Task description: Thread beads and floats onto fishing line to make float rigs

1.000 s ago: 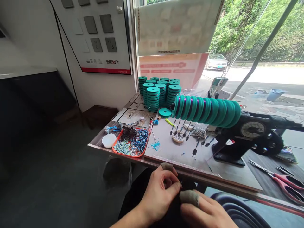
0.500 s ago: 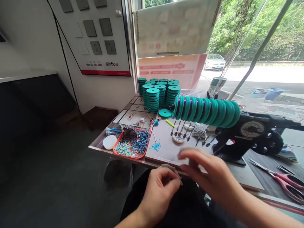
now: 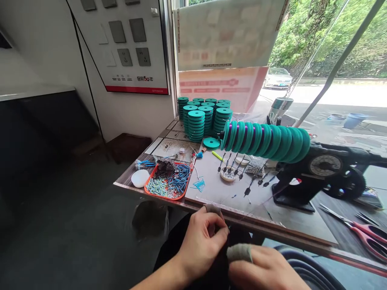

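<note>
Head view: bare left hand point(image 3: 201, 243) and cloth-capped right hand point(image 3: 260, 268) are pinching together; what they are gripping is too small to tell.

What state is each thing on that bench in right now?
Left hand: fingers pinched shut, what they hold is too small to tell.
Right hand: below the table edge, fingertip sleeved.
Spool row: threaded on the winder, tilted.
Spool stacks: upright.
Red tray: full of beads.
Scissors: lying flat.

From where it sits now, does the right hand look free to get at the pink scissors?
Probably yes: the right hand is below the table edge, and the scissors lie uncovered on its right side, with nothing between.
</note>
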Tool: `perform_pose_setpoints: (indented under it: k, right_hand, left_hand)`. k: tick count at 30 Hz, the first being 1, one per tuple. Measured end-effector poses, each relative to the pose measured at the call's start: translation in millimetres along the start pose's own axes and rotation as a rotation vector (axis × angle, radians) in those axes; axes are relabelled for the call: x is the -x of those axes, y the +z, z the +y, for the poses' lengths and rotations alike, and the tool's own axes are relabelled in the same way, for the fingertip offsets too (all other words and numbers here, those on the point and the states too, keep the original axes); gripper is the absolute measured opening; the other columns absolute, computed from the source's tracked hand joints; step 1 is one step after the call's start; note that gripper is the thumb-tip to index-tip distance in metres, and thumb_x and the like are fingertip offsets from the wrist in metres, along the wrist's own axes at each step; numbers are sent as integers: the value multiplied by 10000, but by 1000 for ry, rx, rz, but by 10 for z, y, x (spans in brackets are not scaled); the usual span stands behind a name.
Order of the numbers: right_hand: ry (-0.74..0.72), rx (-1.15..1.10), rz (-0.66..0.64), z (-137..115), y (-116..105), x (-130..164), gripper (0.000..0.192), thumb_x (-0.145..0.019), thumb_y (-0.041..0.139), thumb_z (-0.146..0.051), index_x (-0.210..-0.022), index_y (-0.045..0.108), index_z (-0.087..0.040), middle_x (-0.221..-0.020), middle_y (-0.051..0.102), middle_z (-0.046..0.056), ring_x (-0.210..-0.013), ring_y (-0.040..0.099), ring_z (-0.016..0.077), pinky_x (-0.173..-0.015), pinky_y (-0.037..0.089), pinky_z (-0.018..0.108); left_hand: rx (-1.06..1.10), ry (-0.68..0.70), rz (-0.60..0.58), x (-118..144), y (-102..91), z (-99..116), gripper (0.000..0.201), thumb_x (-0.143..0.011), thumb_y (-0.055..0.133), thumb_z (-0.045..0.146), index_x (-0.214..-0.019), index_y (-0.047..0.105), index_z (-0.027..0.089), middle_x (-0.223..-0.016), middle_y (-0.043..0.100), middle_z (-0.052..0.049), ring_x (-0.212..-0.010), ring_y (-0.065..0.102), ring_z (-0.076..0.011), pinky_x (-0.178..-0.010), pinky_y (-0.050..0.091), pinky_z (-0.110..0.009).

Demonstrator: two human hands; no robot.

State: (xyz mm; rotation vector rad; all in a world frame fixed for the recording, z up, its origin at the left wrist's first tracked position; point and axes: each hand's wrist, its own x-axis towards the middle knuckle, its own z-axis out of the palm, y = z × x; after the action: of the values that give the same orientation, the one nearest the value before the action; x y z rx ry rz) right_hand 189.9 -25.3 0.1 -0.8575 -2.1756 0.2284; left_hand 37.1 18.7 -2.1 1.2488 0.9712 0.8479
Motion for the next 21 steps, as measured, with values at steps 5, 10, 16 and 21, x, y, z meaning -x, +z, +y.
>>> perform_pose_setpoints:
  k: [5, 10, 16, 21]
  right_hand:
    - [695, -646, -64, 129, -178, -592, 222, -806, 581, -374, -735, 583, -164, -596, 552, -22, -487, 465, 79, -434, 346, 180]
    - [728, -722, -178, 197, -193, -855, 135, -736, 603, -277, -687, 583, -153, -549, 526, -37, -455, 420, 69, -413, 329, 177]
    - [-120, 276, 128, 94, -237, -212, 214, -845, 470, -54, -860, 656, -159, -645, 627, 14, -531, 524, 120, -515, 404, 250]
    - [-317, 481, 32, 100, -94, -46, 335, -899, 341, -32, -856, 660, -126, -620, 637, 30, -511, 520, 140, -544, 411, 302]
  left_hand:
    - [-835, 976, 311, 33, -39, -192, 182, -776, 534, 49, -863, 670, 134, -839, 641, -106, -769, 605, -206, -684, 494, -291]
    - [-765, 999, 210, 37, -29, -135, 206, -763, 539, 18, -847, 678, 144, -716, 652, -73, -653, 590, -182, -617, 478, -276]
    - [426, -359, 1, -27, 24, 91, 71, -579, 659, 136, -587, 589, 142, -595, 542, 12, -435, 355, -35, -399, 245, -159]
    - [498, -451, -19, -53, 9, 74, 143, -520, 679, 175, -602, 566, 148, -547, 467, 46, -439, 389, -42, -396, 220, -147]
